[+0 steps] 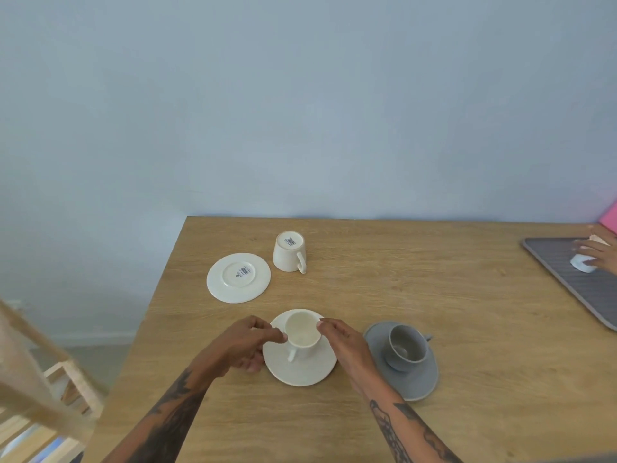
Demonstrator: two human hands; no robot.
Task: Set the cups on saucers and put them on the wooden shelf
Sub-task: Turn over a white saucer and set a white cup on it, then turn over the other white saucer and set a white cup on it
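Note:
A cream cup [302, 333] stands upright on a cream saucer [300, 369] at the table's near middle, its handle pointing toward me. My left hand [243, 345] pinches the cup's left rim, its lower fingers by the saucer's edge. My right hand [344, 345] touches the right rim with its fingertips. To the right, a grey cup [408, 345] sits upright on a grey saucer [417, 382]. Farther back, a second cream cup [287, 253] stands upside down beside an upside-down cream saucer [238, 278]. The wooden shelf [50, 379] is at the lower left, off the table.
The wooden table [400, 262] stands against a pale blue wall. A grey ribbed mat [587, 295] lies at the right edge, where another person's hand [601, 252] rests on a small white object [582, 265]. The table's left edge borders the shelf.

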